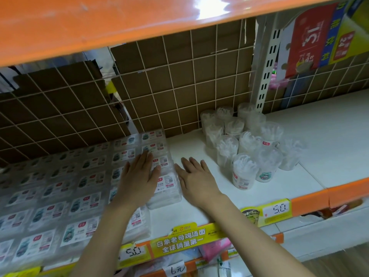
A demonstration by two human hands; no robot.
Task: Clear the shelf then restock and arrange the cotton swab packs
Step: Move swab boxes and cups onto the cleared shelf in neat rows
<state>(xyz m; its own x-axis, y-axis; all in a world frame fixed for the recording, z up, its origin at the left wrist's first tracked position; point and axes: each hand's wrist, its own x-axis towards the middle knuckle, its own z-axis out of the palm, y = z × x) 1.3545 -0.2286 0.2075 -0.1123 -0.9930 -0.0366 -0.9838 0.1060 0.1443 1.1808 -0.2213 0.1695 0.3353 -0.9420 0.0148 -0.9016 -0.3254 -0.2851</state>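
Flat clear cotton swab packs (60, 196) with white labels lie in rows over the left half of the white shelf (329, 140). My left hand (139, 176) rests flat, fingers straight, on the rightmost column of packs (165, 188). My right hand (196, 178) lies open with its palm down on the bare shelf, just right of that column's edge. A cluster of round clear swab tubs (245, 148) stands upright to the right of my right hand.
A wire grid backed by cardboard (179, 86) closes the rear. An orange shelf (119, 21) hangs close overhead. Yellow price tags (279, 210) line the orange front rail. A white slotted upright (265, 66) stands at the back right, with a red sign (311, 43) beyond.
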